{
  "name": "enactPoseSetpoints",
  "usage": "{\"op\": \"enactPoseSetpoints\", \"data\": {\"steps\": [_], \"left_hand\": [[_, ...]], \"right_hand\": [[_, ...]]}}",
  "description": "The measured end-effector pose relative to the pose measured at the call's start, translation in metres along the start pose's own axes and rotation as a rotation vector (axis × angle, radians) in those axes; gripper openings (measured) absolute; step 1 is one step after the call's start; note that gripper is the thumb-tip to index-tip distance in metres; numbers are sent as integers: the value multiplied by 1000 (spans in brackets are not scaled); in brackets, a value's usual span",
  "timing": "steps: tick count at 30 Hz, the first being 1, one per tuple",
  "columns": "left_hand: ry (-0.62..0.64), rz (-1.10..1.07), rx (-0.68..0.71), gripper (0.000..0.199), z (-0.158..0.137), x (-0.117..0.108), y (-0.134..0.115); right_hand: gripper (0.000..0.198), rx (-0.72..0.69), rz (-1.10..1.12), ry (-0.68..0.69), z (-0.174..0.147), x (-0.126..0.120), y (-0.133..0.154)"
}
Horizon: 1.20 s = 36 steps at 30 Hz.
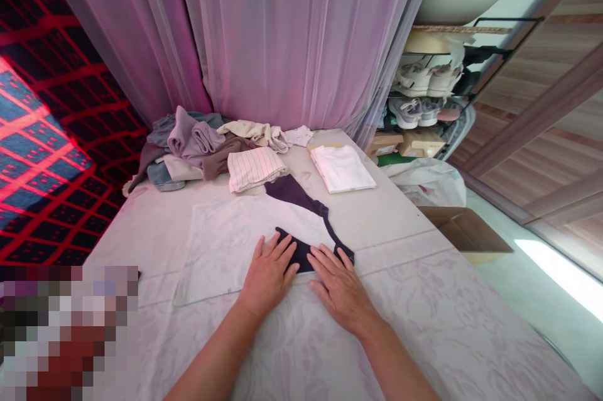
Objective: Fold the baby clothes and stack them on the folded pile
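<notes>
A white T-shirt with dark sleeves (254, 222) lies spread on its side across the bed-like surface, its dark collar trim toward the right. My left hand (272, 266) rests flat on the near dark sleeve, fingers stretched out. Beside it, my right hand (336, 281) lies palm down with fingers extended, touching the same sleeve and the shirt's shoulder edge. Neither hand grips the cloth. Just beyond the shirt sits a folded striped garment (255, 168). Farther right is a folded white garment (343, 168), apart from both hands.
A heap of rumpled clothes (198, 140) lies at the back left of the patterned cover (377, 325). Purple curtains (301, 36) hang behind. On the right stand a shoe rack (426, 96), a white plastic bag (424, 181) and an open cardboard box (464, 228).
</notes>
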<state>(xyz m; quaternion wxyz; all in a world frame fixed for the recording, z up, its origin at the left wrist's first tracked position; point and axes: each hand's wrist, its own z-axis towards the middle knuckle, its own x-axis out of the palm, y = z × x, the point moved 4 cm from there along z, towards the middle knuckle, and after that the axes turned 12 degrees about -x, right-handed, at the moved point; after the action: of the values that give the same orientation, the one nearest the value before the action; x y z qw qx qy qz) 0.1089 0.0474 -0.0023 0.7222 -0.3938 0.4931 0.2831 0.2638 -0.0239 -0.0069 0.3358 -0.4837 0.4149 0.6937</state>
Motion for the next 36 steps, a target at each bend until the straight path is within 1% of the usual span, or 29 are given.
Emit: {"op": "enactPoseSetpoints", "data": {"steps": [4,7,10,14,17,22,31,36], "left_hand": [[-49,-75,1,30,-1,-8,0],[-84,-85,-22,27,-2,-10,1],[-111,-60,-75,27,-3,-8,2],[-83,-48,-170,32,-4,-4,4],[-43,-74,-210,37,-4,-4,6],[-8,-148,-214,40,-7,-5,7],[32,-204,-165,37,-9,-7,3],[11,-204,-137,35,-10,-5,3]], "right_hand": [[45,4,-21,-18,1,-2,1],[42,12,-53,-38,1,-2,1],[42,3,-83,-60,-1,1,-1],[42,-23,-115,-89,-3,8,-5],[42,-50,-144,-119,-6,12,-9],[42,-104,-179,-199,-13,16,-15],[42,-151,-137,-259,-19,16,-18],[43,-166,-163,-274,-18,16,-19]]}}
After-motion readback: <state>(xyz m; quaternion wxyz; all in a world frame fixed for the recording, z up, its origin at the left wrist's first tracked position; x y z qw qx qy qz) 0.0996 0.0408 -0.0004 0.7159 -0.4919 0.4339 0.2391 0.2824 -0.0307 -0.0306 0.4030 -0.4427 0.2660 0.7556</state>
